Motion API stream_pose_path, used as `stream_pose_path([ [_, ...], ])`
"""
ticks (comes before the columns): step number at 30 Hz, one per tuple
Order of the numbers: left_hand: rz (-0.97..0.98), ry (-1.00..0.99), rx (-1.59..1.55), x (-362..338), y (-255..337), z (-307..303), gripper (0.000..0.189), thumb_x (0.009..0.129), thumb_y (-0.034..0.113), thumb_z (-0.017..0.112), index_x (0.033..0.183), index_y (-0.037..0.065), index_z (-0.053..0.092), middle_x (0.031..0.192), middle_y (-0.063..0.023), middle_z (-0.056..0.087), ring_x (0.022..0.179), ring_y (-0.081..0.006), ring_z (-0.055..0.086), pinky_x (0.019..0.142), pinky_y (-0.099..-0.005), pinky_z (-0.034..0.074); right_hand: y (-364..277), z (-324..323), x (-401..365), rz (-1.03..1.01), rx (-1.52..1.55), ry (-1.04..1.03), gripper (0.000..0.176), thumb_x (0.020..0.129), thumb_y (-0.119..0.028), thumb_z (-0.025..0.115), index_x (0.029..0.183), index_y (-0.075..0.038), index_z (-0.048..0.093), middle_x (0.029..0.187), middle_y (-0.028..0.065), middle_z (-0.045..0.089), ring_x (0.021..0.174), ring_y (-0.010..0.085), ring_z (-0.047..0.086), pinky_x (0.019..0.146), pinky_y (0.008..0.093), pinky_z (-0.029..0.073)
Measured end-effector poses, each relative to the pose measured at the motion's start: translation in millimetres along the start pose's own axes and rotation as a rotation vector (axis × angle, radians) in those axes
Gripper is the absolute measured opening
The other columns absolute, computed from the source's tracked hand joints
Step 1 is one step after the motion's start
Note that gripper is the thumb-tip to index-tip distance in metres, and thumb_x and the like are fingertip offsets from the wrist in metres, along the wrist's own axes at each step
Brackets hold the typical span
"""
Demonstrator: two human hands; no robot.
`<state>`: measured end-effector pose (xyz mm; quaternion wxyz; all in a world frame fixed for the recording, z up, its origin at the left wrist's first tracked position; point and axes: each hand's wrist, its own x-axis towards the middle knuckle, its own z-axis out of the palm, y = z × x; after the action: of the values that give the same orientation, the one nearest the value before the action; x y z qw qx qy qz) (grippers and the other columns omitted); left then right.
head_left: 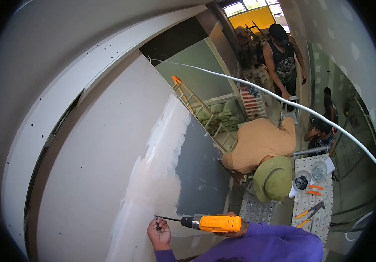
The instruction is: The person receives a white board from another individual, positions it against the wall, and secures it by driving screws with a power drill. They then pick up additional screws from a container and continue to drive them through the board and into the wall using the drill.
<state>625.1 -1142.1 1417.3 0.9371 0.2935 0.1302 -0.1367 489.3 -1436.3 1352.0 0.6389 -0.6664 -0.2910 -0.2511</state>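
Note:
A yellow-and-black power drill (219, 223) is in my right hand (237, 227), whose fingers wrap round its rear, partly hidden by the body of the tool. Its long dark bit (169, 218) points left, with the tip close to the plastered wall panel (153, 192). Right below that tip is my left hand (159, 233), fingers curled in near the wall. Small dark pieces (158, 226) show between those fingers, too small to name surely. Purple sleeves (275, 244) cover both my arms.
A person in a green hat (273, 179) bends close on the right. Beside them a perforated platform (312, 201) carries two bowls, orange-handled pliers (314, 190) and other pliers (313, 210). A white cable (258, 87) crosses overhead. A ladder (203, 111) and another person (284, 61) stand behind.

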Motion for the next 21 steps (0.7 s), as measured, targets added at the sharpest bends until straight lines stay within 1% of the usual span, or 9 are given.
stream_pose_path([
  [2,0.006,-0.049,-0.018,-1,1,2,0.024,0.097,0.032,0.056,0.101,0.008,0.058,0.068,-0.001,0.047,0.058,-0.0111,0.044,0.041,-0.0215,0.031,-8,3,0,0.087,0.093,0.009,0.044,0.083,-0.011,0.072,0.124,-0.006,0.058,0.125,0.0122,0.061,0.106,0.0258,0.064,0.092,0.0324,0.05],
  [4,0.046,-0.142,-0.012,-8,1,5,0.023,0.097,0.031,0.056,0.099,0.009,0.057,0.068,-0.0005,0.047,0.057,-0.0102,0.043,0.04,-0.0208,0.03,15,21,-16,0.254,0.333,0.02,0.044,0.083,-0.011,0.072,0.124,-0.005,0.058,0.123,0.0115,0.062,0.105,0.0248,0.064,0.092,0.032,0.05],
  [6,0.065,-0.177,0.0,-9,2,9,0.022,0.097,0.031,0.056,0.095,0.009,0.056,0.068,0.0001,0.046,0.056,-0.0092,0.042,0.039,-0.0203,0.029,23,29,-25,0.339,0.443,0.032,0.043,0.082,-0.011,0.072,0.123,-0.005,0.059,0.121,0.0109,0.063,0.104,0.0243,0.065,0.092,0.0316,0.05],
  [10,0.047,-0.2,-0.002,-9,5,5,0.02,0.1,0.028,0.051,0.095,0.01,0.055,0.069,0.0004,0.047,0.057,-0.0086,0.042,0.039,-0.02,0.029,19,34,-24,0.338,0.404,0.057,0.041,0.082,-0.012,0.072,0.121,-0.005,0.061,0.116,0.0099,0.066,0.102,0.024,0.065,0.092,0.0308,0.05],
  [12,0.061,-0.134,0.075,-13,4,8,0.019,0.101,0.027,0.049,0.093,0.01,0.053,0.069,0.0008,0.047,0.056,-0.0084,0.042,0.038,-0.0197,0.029,8,30,-20,0.312,0.331,0.049,0.04,0.082,-0.013,0.072,0.12,-0.005,0.061,0.114,0.0097,0.066,0.101,0.0239,0.066,0.091,0.0308,0.05],
  [14,0.064,-0.109,0.139,-11,5,12,0.017,0.1,0.026,0.05,0.092,0.01,0.051,0.068,0.0011,0.045,0.056,-0.0082,0.041,0.038,-0.0196,0.028,-30,11,2,0.259,0.196,0.021,0.039,0.082,-0.013,0.073,0.119,-0.005,0.062,0.112,0.0101,0.067,0.1,0.0241,0.066,0.09,0.0312,0.05],
  [17,0.066,-0.121,0.198,-13,6,8,0.016,0.099,0.024,0.052,0.093,0.01,0.05,0.066,0.0015,0.044,0.055,-0.0082,0.039,0.039,-0.0198,0.028,-10,30,-9,0.263,0.126,0.063,0.039,0.081,-0.014,0.074,0.117,-0.005,0.062,0.11,0.0107,0.067,0.098,0.0243,0.066,0.088,0.0314,0.05],
  [20,0.065,-0.132,0.225,-15,6,9,0.016,0.099,0.024,0.052,0.093,0.01,0.05,0.066,0.0016,0.044,0.054,-0.0083,0.039,0.039,-0.0198,0.028,-8,28,-12,0.197,0.117,0.079,0.038,0.081,-0.014,0.074,0.115,-0.004,0.063,0.108,0.0113,0.067,0.096,0.0245,0.066,0.086,0.0312,0.051],
  [21,0.057,-0.138,0.237,-16,7,9,0.016,0.099,0.024,0.052,0.093,0.01,0.05,0.066,0.0015,0.044,0.054,-0.0083,0.039,0.039,-0.0199,0.028,0,31,-16,0.268,0.29,0.082,0.038,0.081,-0.014,0.075,0.115,-0.004,0.063,0.108,0.0111,0.067,0.096,0.0243,0.066,0.086,0.0309,0.051],
])
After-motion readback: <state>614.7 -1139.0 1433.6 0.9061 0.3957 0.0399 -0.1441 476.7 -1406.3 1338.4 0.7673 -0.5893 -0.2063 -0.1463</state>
